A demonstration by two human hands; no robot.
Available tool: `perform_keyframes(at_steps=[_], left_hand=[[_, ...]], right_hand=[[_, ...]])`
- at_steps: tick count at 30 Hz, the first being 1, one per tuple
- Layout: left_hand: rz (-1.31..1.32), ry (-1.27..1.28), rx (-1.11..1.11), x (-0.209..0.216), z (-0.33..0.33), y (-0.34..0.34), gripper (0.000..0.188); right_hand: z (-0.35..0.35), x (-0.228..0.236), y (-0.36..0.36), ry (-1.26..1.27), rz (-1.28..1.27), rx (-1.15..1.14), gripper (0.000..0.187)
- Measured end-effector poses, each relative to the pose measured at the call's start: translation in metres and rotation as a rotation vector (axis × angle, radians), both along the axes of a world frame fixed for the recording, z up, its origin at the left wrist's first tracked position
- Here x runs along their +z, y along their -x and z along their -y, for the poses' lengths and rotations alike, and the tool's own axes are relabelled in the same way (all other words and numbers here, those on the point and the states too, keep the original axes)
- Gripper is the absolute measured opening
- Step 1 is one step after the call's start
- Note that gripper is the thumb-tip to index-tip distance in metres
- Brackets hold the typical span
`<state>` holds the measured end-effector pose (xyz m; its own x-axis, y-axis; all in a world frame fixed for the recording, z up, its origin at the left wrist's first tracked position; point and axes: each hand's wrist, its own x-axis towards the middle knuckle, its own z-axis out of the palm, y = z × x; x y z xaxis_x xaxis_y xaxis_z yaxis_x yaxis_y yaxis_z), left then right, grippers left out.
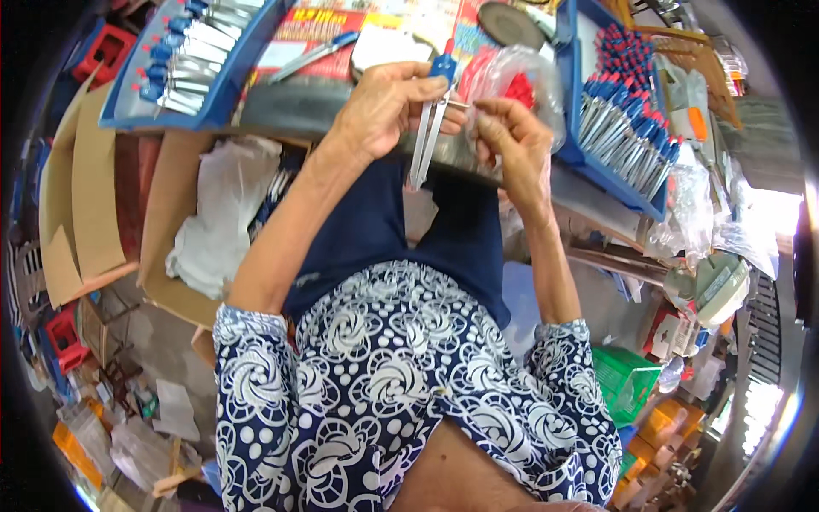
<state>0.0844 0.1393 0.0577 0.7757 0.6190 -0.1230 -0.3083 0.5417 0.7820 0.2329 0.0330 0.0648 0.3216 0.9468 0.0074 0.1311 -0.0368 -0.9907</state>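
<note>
A metal drawing compass [429, 136] with a blue head and a red tip hangs legs down in my left hand [380, 107]. Thumb and fingers close round it just below the head. Close by on its right, my right hand [516, 141] has thumb and forefinger pinched at a small thin piece beside the compass; what that piece is cannot be made out. Behind my right hand lies a clear plastic bag [550, 85] holding small red parts [520, 90]. Another blue-ended compass [316, 55] rests on the table beyond my left hand.
A blue tray [162, 122] of compasses stands at the left. At the right, another blue tray [610, 183] holds more compasses and red-and-blue parts [627, 60]. A dark round disc [510, 24] lies at the back. Below are a cardboard box [162, 222] and a green crate [624, 380].
</note>
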Motion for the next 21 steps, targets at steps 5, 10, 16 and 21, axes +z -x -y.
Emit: perform_keyframes(at_steps=[5,10,16,21], left_hand=[[0.052,0.013,0.108,0.01,-0.013,-0.027,0.019],[0.098,0.038,0.157,0.028,-0.019,-0.058,0.014],[0.097,-0.035,0.221,0.043,-0.022,-0.099,0.014],[0.166,-0.115,0.28,0.053,-0.025,-0.131,0.014]], right_hand=[[-0.006,0.016,-0.012,-0.045,0.102,-0.025,0.019],[-0.015,0.025,-0.022,-0.189,0.338,-0.046,0.018],[-0.036,0.042,-0.04,-0.306,0.677,-0.107,0.034],[-0.047,0.058,-0.064,-0.094,0.943,-0.17,0.028]])
